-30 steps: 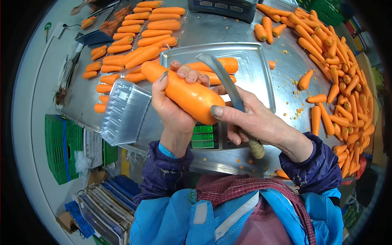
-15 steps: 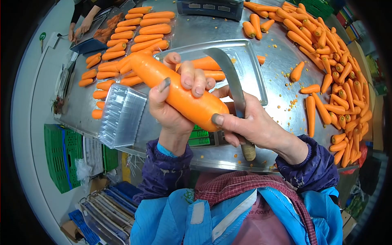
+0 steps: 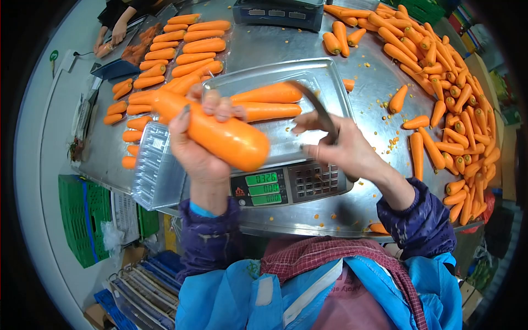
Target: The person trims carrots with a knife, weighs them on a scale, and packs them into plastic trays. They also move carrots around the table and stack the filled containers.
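Note:
My left hand (image 3: 201, 137) is wrapped round a large carrot (image 3: 220, 132), whose thick end points to the lower right. To its right, my right hand (image 3: 346, 146) holds a curved knife (image 3: 319, 104), apart from the carrot; the blade arcs up and left. Beneath my hands, two carrots (image 3: 269, 111) lie in the metal tray (image 3: 342, 93) on a digital scale (image 3: 291, 186) with a green lit display. Clear plastic trays (image 3: 157, 165) are stacked beside my left wrist.
Packed carrots (image 3: 203, 45) lie in rows at the upper left. A large carrot pile (image 3: 462, 121) covers the right side. Another scale (image 3: 278, 14) stands at the back. Another person's hands (image 3: 118, 33) show at the upper left. Green crates (image 3: 82, 220) stand below left.
My left hand has moved left and down with the carrot, away from my right hand. My right hand has shifted slightly with the knife. The scale's display and keypad are now uncovered.

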A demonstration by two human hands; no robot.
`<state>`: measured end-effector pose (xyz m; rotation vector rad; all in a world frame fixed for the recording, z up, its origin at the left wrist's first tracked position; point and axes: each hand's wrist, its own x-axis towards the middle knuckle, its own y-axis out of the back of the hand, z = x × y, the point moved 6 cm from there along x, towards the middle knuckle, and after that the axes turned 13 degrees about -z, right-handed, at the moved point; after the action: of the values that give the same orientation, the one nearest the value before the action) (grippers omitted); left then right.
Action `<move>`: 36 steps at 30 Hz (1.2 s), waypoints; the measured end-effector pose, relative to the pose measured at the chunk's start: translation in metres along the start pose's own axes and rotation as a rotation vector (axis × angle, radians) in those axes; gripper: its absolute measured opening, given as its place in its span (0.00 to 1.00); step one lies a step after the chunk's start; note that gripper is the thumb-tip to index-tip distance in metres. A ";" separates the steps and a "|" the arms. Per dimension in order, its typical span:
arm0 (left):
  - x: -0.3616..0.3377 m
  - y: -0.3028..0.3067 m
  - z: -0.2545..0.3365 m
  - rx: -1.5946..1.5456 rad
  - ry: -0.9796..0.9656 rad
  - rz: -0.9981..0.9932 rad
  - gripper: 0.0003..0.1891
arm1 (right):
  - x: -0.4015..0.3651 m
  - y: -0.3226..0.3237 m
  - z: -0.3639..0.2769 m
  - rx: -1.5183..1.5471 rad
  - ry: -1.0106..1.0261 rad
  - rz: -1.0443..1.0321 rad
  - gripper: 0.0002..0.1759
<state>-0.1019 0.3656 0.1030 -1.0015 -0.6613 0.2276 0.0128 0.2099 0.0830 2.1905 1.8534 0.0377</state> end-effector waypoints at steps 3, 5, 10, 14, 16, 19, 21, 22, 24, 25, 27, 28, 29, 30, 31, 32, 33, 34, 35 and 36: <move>-0.002 0.017 0.030 0.212 -0.048 0.148 0.14 | 0.023 0.030 0.024 -0.373 0.074 0.238 0.18; -0.002 0.024 0.039 0.372 -0.080 0.226 0.13 | 0.043 0.028 0.040 -0.531 0.050 0.251 0.16; 0.007 0.018 0.030 1.384 0.106 0.137 0.13 | 0.072 0.022 0.051 -0.627 -0.087 0.138 0.13; 0.016 0.023 -0.026 2.253 0.287 -0.424 0.19 | 0.074 0.049 0.032 -0.643 -0.172 0.269 0.17; 0.014 0.030 -0.049 2.322 0.357 -0.505 0.22 | 0.084 0.050 0.037 -0.684 0.008 0.290 0.20; 0.012 0.034 -0.061 2.391 0.538 -0.610 0.31 | 0.102 0.053 0.044 -0.691 0.192 0.196 0.29; 0.010 0.035 -0.059 2.338 0.561 -0.653 0.34 | 0.111 0.060 0.050 -0.658 0.162 0.145 0.25; 0.009 0.034 -0.054 2.340 0.563 -0.654 0.34 | 0.110 0.064 0.042 -0.642 0.121 0.100 0.27; 0.009 0.030 -0.037 2.430 0.550 -0.618 0.39 | 0.100 0.079 0.024 -0.550 0.104 0.113 0.27; 0.010 0.032 -0.030 2.427 0.553 -0.617 0.39 | 0.095 0.088 0.018 -0.461 0.085 0.124 0.27; 0.008 0.046 -0.013 2.321 0.691 -0.447 0.41 | 0.083 0.107 0.005 -0.449 0.112 0.166 0.28; 0.007 0.055 -0.011 2.221 0.729 -0.404 0.42 | 0.077 0.116 -0.002 -0.435 0.146 0.212 0.29; 0.008 0.058 -0.013 2.218 0.729 -0.402 0.42 | 0.072 0.120 -0.007 -0.438 0.144 0.209 0.29; 0.010 0.058 -0.012 2.188 0.694 -0.339 0.42 | 0.067 0.125 -0.012 -0.454 0.137 0.265 0.30; 0.011 0.059 -0.012 2.156 0.658 -0.276 0.42 | 0.062 0.130 -0.015 -0.470 0.131 0.321 0.31; 0.010 0.061 -0.015 2.154 0.656 -0.270 0.42 | 0.061 0.133 -0.014 -0.391 0.115 0.327 0.34; 0.008 0.064 -0.015 2.196 0.613 -0.198 0.43 | 0.059 0.133 -0.016 -0.394 0.116 0.321 0.34; 0.007 0.065 -0.013 2.238 0.570 -0.125 0.43 | 0.057 0.134 -0.012 -0.296 0.028 0.326 0.34; 0.005 0.066 -0.014 2.238 0.571 -0.118 0.43 | 0.054 0.134 -0.006 -0.198 -0.061 0.330 0.34; 0.004 0.065 -0.014 2.247 0.554 -0.120 0.44 | 0.055 0.129 0.000 -0.114 -0.035 0.298 0.33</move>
<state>-0.0830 0.3927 0.0447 1.1304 0.2723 0.3766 0.1469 0.2451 0.1031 2.3490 1.4545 0.1583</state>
